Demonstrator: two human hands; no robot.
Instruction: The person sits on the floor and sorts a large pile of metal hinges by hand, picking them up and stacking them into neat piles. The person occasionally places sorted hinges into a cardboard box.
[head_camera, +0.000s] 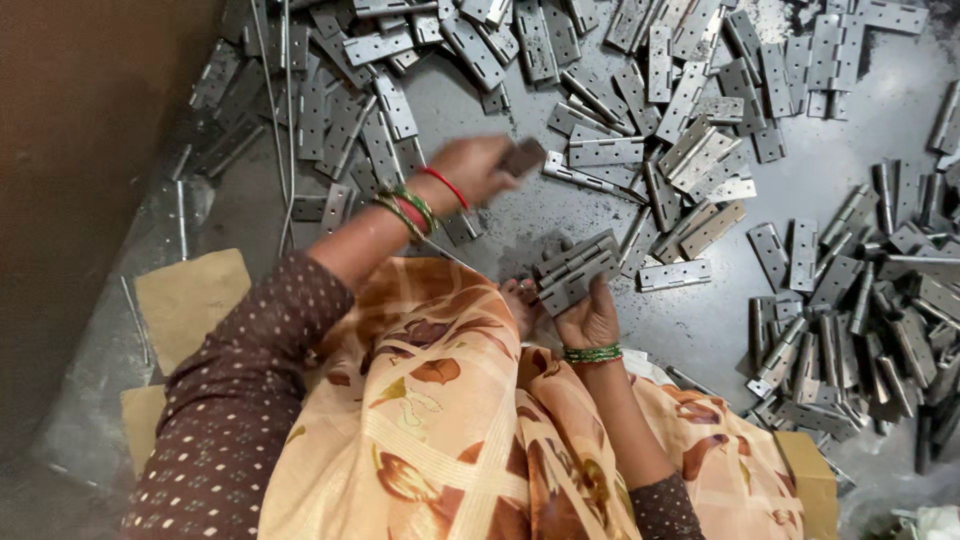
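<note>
While the person sits over a grey metal floor (520, 220), both hands are busy.
Left hand (480, 168): at 11 o'clock, motion-blurred, fingers closed around a small dark block (522, 156).
Right hand (588, 318): near centre, clamped on a stack of steel hinges (575, 270), held tilted just above the lap.
Loose hinges: one heap (620, 90) spread from 11 to 1 o'clock, another heap (860, 300) at 3 o'clock.
Thin rods (272, 110): at 10 o'clock.
Cardboard pieces (190, 300): at 8 o'clock.
</note>
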